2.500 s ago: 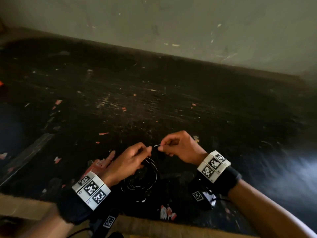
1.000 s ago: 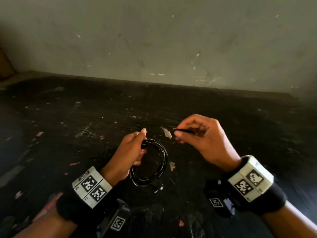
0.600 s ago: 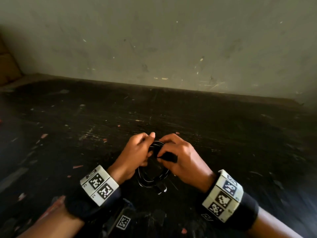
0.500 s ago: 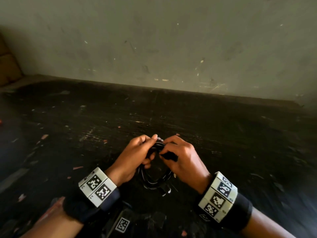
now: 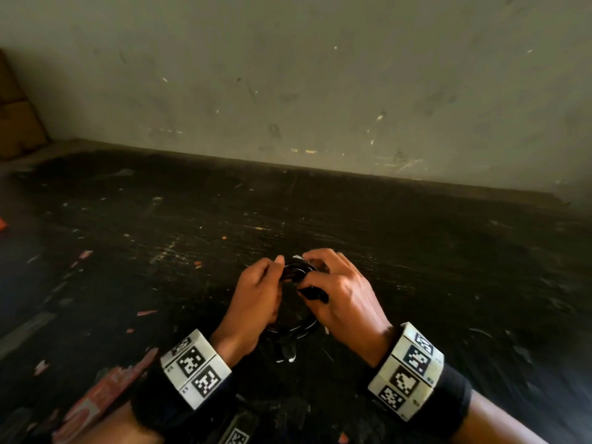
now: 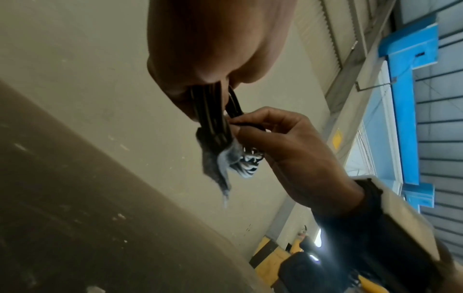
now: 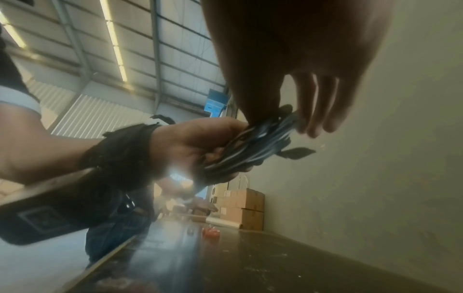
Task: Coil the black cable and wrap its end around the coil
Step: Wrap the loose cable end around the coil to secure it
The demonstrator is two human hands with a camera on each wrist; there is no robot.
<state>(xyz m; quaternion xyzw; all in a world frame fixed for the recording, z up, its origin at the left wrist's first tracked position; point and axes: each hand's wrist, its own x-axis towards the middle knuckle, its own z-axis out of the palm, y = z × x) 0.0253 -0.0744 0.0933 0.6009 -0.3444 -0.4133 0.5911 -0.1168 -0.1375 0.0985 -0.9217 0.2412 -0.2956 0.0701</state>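
Observation:
A black cable is wound into a small coil and held up between both hands above the dark table. My left hand grips the coil's left side, with the bundled strands running out from under the palm. My right hand pinches the cable's free end against the top of the coil, thumb and fingers curled round it. In the right wrist view the strands run between both hands. A plug hangs below the coil.
A plain wall rises close behind the table. Small paint flecks and scraps dot the scratched top, and a red-orange packet lies at the near left edge. Cardboard boxes stand at the table's far left end.
My right hand brought the free end from the right over to the coil and now holds it against the top. The left hand kept its grip on the coil.

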